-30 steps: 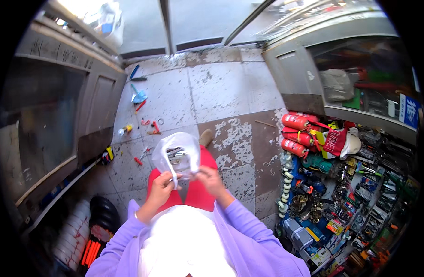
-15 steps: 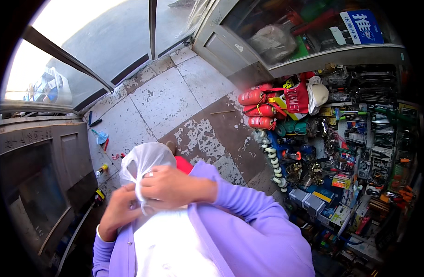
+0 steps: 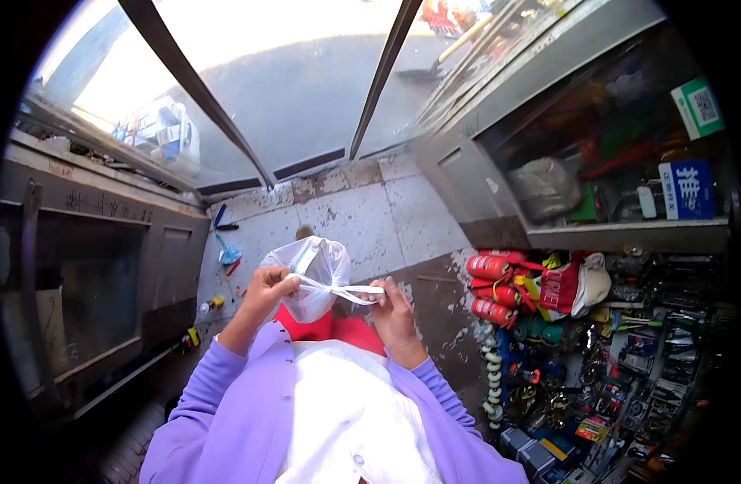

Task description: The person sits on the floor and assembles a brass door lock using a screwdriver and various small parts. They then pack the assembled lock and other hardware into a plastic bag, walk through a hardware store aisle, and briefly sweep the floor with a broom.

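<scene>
Both hands point(image 3: 326, 297) pinch clear plastic bag point(image 3: 310, 274) handles.

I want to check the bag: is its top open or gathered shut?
Gathered shut: both hands, left hand and right hand, pull the bag handles taut between them.

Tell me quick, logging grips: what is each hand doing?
Left hand: closed on a handle of the plastic bag.
Right hand: closed on the other handle.

Bare tiled floor point(image 3: 362, 218) open at my twelve; grey metal cabinet point(image 3: 96, 266) at nine, cluttered goods rack point(image 3: 613, 355) at three.
</scene>
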{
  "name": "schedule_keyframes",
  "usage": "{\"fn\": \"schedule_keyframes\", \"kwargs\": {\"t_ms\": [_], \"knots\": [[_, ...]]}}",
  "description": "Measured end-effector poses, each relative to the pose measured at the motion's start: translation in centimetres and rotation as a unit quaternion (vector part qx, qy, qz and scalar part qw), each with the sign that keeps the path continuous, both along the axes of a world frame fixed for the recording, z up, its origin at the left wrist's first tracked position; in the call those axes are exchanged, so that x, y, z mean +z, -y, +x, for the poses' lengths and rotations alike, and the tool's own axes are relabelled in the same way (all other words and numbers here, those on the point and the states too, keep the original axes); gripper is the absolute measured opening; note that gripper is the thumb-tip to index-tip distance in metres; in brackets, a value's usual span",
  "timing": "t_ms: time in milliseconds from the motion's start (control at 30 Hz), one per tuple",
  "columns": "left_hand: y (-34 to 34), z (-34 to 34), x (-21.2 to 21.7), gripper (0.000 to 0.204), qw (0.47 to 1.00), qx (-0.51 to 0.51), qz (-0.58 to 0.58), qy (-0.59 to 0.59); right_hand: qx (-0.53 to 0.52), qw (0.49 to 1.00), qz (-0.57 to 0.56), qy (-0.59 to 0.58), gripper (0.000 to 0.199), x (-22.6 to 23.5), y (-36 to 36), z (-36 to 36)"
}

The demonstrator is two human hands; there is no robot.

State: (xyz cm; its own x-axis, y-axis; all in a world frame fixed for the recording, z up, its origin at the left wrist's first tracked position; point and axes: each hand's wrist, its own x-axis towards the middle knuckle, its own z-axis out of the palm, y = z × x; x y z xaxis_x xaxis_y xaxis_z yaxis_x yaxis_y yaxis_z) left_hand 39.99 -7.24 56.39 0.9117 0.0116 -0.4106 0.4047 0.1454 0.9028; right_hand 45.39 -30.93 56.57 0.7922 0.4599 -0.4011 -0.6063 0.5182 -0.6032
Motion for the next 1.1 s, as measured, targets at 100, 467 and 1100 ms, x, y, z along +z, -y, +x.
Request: {"fn": "schedule_keyframes", "kwargs": {"t_ms": [100, 467, 1100], "knots": [[-0.3, 5.5, 3.4, 0.017, 0.986, -0.080, 0.109, 0.100, 0.020, 0.996, 0.029, 0.084, 0.034, 1.9, -3.2, 4.9], [-3.6, 27.6, 3.9, 0.016, 0.981, -0.122, 0.014, 0.151, -0.023, 0.602, -0.562, 0.567, 0.023, 11.5, -11.8, 21.5], [-30.1, 54.3, 8.7, 0.025, 0.878, 0.403, -0.020, 0.259, -0.098, 0.760, -0.409, 0.495, 0.059, 7.9, -16.4, 62.6]]}}
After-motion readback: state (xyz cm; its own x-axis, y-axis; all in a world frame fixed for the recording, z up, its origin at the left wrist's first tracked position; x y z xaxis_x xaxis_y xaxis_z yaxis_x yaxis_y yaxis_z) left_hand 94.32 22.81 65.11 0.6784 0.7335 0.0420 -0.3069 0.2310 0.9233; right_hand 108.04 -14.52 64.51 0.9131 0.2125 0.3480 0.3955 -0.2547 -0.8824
